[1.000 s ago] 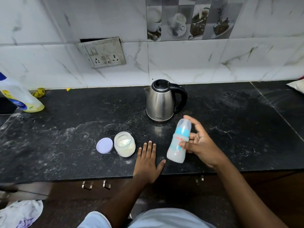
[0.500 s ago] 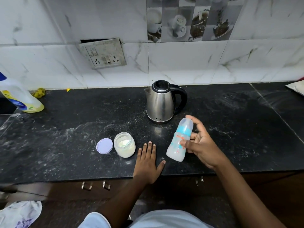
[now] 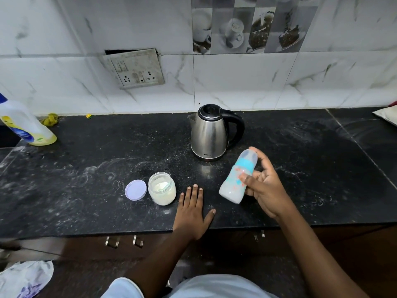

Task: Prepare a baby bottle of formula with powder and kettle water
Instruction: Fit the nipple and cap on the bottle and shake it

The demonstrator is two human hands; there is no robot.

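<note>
the right hand (image 3: 265, 190) gripped the tilted baby bottle (image 3: 237, 179) mid-body; light, smooth plastic, likely slippery. the left hand (image 3: 191, 214) lay flat, released.

White marbled wall tiles (image 3: 247, 82) back a black speckled stone counter (image 3: 86, 168) above dark cabinets (image 3: 86, 244).

I've got the capped bottle (image 3: 237, 177), milky inside, tilted in the right hand (image 3: 263, 187); powder jar (image 3: 162, 188) stands open, lilac lid (image 3: 136, 189) flat beside it; steel kettle (image 3: 209, 134) upright behind.
</note>
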